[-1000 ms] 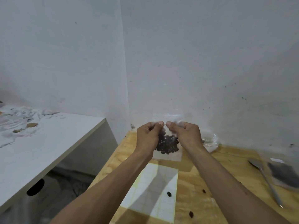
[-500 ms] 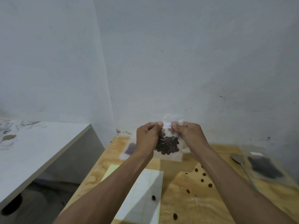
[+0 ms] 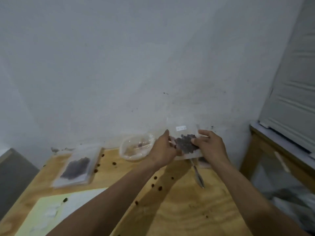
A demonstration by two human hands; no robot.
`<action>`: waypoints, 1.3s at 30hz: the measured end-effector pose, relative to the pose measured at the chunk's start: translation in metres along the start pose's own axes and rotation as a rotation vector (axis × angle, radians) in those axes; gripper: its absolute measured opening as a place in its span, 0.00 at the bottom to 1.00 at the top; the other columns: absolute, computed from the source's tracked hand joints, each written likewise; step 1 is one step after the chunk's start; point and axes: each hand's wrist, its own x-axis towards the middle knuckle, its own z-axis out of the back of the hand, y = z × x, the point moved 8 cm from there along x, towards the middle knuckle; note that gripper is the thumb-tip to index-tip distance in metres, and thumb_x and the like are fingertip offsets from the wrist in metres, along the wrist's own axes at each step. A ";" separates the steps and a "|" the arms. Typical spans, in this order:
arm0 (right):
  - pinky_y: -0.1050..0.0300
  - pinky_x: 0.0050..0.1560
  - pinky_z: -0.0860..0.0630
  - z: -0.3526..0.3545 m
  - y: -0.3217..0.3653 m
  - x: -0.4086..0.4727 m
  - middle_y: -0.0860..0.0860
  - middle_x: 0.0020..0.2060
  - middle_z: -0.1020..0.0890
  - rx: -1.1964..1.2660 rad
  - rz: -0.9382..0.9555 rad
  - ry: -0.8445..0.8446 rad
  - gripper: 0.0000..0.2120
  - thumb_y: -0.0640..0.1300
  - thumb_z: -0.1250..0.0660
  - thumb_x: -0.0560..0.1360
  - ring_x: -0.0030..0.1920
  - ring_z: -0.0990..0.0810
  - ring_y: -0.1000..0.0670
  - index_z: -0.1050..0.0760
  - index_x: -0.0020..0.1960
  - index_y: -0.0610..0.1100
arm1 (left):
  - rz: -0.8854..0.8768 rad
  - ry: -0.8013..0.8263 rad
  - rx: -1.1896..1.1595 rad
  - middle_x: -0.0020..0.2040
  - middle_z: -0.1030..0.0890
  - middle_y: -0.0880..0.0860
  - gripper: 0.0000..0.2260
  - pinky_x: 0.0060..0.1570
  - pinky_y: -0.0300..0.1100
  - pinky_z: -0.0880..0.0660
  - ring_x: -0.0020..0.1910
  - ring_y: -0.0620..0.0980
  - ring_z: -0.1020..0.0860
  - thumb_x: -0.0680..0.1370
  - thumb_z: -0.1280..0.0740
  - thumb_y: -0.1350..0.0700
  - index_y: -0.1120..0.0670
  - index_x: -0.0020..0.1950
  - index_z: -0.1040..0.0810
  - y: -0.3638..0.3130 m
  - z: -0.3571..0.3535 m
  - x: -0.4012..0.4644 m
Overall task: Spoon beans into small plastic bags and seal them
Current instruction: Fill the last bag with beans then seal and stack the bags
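A small clear plastic bag (image 3: 185, 142) with dark beans in its lower half is held above the back of the wooden table (image 3: 187, 210). My left hand (image 3: 164, 150) grips its left side and my right hand (image 3: 209, 147) grips its right side, fingers curled round the edges. A metal spoon (image 3: 197, 174) lies on the table just below the bag. Another flat bag of beans (image 3: 75, 167) lies at the back left. A crumpled clear bag (image 3: 134, 147) with a few beans sits by the wall. The view is blurred.
Several loose beans (image 3: 159, 188) are scattered over the table. A pale sheet (image 3: 56, 213) lies at the front left. The white wall (image 3: 136, 65) stands right behind the table. A wooden frame with a grey ledge (image 3: 279, 145) is at the right, clutter below it.
The view has swung to the right, so the left shelf is gone and the right frame shows. Both hands have lowered from the bag's top edge to its sides.
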 end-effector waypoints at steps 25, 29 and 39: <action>0.52 0.40 0.25 0.040 -0.056 0.041 0.40 0.37 0.18 -0.556 -0.087 0.031 0.14 0.46 0.32 0.77 0.39 0.20 0.44 0.20 0.42 0.35 | -0.035 0.167 0.484 0.51 0.21 0.59 0.16 0.39 0.42 0.30 0.45 0.52 0.25 0.72 0.22 0.52 0.60 0.53 0.20 -0.004 -0.109 0.051; 0.50 0.61 0.24 0.039 -0.052 0.035 0.40 0.61 0.18 -0.569 -0.074 0.042 0.20 0.49 0.34 0.80 0.61 0.20 0.40 0.21 0.65 0.37 | -0.077 0.156 0.487 0.54 0.24 0.59 0.23 0.47 0.44 0.26 0.53 0.54 0.24 0.72 0.22 0.49 0.61 0.60 0.21 -0.011 -0.101 0.044; 0.48 0.64 0.27 -0.034 0.055 0.014 0.43 0.66 0.22 -0.464 0.339 -0.043 0.18 0.50 0.34 0.80 0.64 0.23 0.43 0.21 0.67 0.43 | -0.132 -0.088 0.407 0.73 0.32 0.58 0.30 0.69 0.45 0.32 0.72 0.56 0.31 0.76 0.25 0.50 0.59 0.74 0.29 -0.021 0.031 0.008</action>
